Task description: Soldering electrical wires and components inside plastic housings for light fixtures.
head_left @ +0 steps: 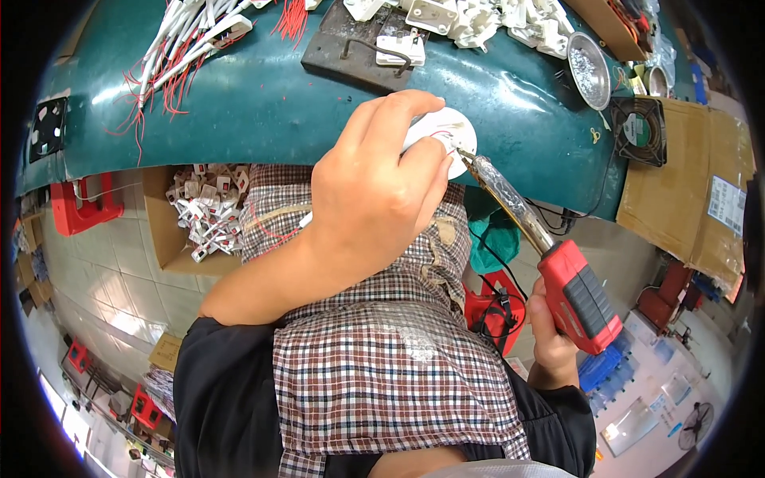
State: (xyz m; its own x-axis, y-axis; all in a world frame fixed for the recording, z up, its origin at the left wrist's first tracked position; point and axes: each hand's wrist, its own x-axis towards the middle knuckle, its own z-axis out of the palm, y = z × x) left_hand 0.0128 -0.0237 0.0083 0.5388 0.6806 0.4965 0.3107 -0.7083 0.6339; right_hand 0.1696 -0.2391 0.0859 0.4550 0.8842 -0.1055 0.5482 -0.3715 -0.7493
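My left hand (pixel 374 179) is closed around a round white plastic part (pixel 460 126) at the table's near edge. A thin red wire shows inside the part, and my fingers cover much of it. My right hand (pixel 548 333) grips the handle of a red and black soldering gun (pixel 586 299). Its long metal barrel slants up and left, and the pointed tip lies at the inside of the white part; whether it touches the metal there I cannot tell. A white tube end (pixel 306 220) with red wires shows below my left wrist.
On the green table (pixel 255 111) lie white tubes with red wires (pixel 187 44), a dark metal block (pixel 327 48) bearing a white plug housing (pixel 400 49), several more housings (pixel 478 24), a metal dish (pixel 590 72) and a small fan (pixel 640 131). A cardboard box of parts (pixel 163 239) stands below.
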